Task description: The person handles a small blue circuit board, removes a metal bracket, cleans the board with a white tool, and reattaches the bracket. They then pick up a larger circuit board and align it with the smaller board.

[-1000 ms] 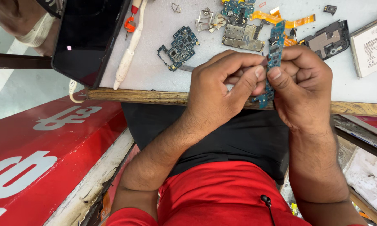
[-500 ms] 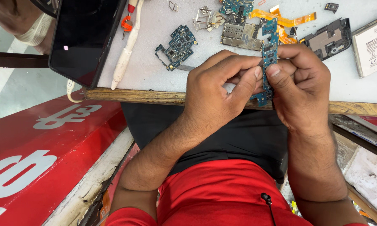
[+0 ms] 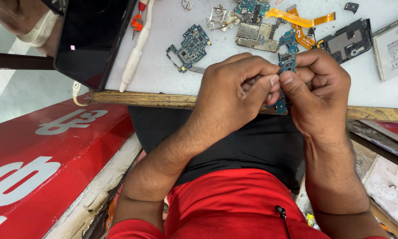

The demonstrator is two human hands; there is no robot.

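Note:
A narrow blue-green circuit board (image 3: 288,57) stands on edge between both hands, just above the workbench's near wooden edge (image 3: 141,98). My left hand (image 3: 234,90) has its thumb and fingers closed on the board's left side. From the right, my right hand (image 3: 320,88) pinches the same board with thumb and forefinger. The two thumbs meet at the board's middle. Its lower end shows below the fingers.
On the pale bench top lie another blue circuit board (image 3: 190,46), metal shields (image 3: 256,35), an orange flex cable (image 3: 303,20), a black frame part (image 3: 347,40), a grey battery (image 3: 393,48), a white pen-like tool (image 3: 137,48) and a dark tablet (image 3: 93,40). A red sign panel (image 3: 40,159) lies lower left.
Both hands keep hold of the board; it has shifted slightly lower and nearer to the bench edge, with the thumbs pressed closer together.

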